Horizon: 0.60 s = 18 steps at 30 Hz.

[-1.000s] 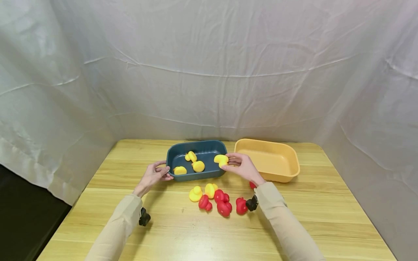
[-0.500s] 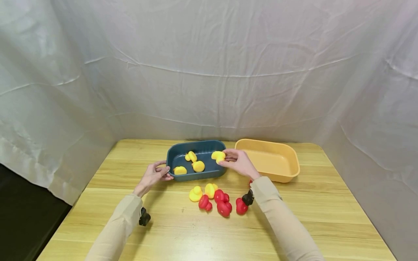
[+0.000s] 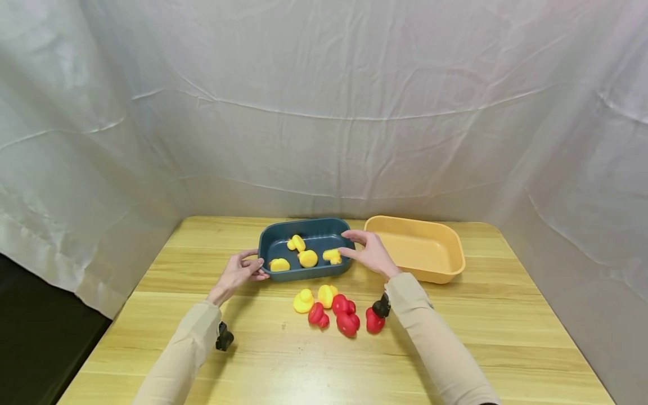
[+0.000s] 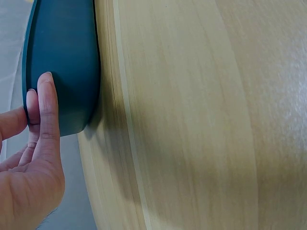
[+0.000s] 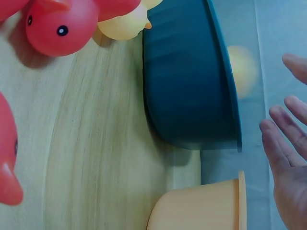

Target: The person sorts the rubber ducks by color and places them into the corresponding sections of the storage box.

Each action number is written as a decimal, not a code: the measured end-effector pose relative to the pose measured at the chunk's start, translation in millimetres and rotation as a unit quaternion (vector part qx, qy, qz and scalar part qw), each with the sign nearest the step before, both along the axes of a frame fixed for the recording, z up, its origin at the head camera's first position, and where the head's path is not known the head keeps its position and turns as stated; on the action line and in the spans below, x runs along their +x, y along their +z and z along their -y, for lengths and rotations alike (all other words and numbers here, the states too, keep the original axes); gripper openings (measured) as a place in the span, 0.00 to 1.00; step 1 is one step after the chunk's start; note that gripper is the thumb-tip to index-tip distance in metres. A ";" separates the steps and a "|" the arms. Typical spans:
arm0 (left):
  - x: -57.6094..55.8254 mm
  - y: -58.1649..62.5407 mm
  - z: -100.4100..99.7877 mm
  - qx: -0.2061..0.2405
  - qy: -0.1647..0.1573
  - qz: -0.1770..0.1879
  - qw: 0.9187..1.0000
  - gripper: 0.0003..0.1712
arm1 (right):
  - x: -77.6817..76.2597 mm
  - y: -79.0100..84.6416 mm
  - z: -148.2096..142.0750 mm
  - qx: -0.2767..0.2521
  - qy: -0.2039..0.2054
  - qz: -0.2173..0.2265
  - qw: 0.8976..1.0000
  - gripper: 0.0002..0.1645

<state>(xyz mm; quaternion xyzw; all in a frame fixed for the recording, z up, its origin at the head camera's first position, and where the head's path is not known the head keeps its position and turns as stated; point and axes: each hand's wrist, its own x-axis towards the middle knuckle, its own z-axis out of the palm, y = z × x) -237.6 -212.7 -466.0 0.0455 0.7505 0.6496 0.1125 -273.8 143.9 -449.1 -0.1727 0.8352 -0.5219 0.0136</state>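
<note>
My left hand (image 3: 237, 275) grips the left end of the dark blue bin (image 3: 309, 274), thumb at the rim. In the left wrist view its fingers lie along the bin's outer wall (image 4: 72, 57). Over the bin's right end is my right hand (image 3: 372, 253), thumb and fingers spread, holding nothing. Just beyond its fingertips a yellow rubber duck (image 3: 331, 256) is inside the bin; the right wrist view shows a blurred yellow duck (image 5: 243, 72) past the rim. Several yellow ducks (image 3: 307, 259) are in the bin altogether.
An orange-yellow bin (image 3: 420, 247) stands right of the blue one. In front lie two yellow ducks (image 3: 304, 301) and several red ducks (image 3: 347, 324) on the wooden table (image 3: 283, 360). A pale curtain (image 3: 324, 140) hangs behind the table.
My right hand has moved slightly left over the blue bin and let go of the yellow duck, which has dropped lower into it. My left hand has kept its place.
</note>
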 end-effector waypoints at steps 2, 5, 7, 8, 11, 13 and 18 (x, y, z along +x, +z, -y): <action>0.0 -0.2 -0.3 0.001 -0.001 0.000 1.000 0.32 | 1.4 0.9 -1.1 0.000 -0.007 -0.002 1.000 0.29; -0.4 -0.9 -0.6 0.001 0.000 0.000 1.000 0.32 | 4.7 1.7 -3.4 -0.005 -0.009 -0.009 1.000 0.29; -0.7 -1.4 -0.6 0.002 0.001 -0.002 1.000 0.32 | 7.5 1.1 -4.9 -0.010 -0.012 -0.020 1.000 0.27; -0.8 -1.6 -0.7 0.001 0.002 -0.001 1.000 0.32 | 9.1 0.2 -6.0 -0.014 -0.014 -0.028 0.999 0.25; -0.9 -1.9 -0.8 0.000 0.001 -0.001 1.000 0.32 | 16.0 -2.5 -7.4 -0.034 -0.018 -0.045 0.998 0.21; -1.1 -2.1 -0.9 -0.003 0.002 -0.001 1.000 0.32 | 21.1 -5.4 -8.3 -0.042 -0.016 -0.052 0.998 0.18; -1.2 -2.7 -1.2 -0.009 0.004 0.000 1.000 0.32 | 31.8 -10.2 -9.7 -0.045 0.001 -0.040 0.998 0.16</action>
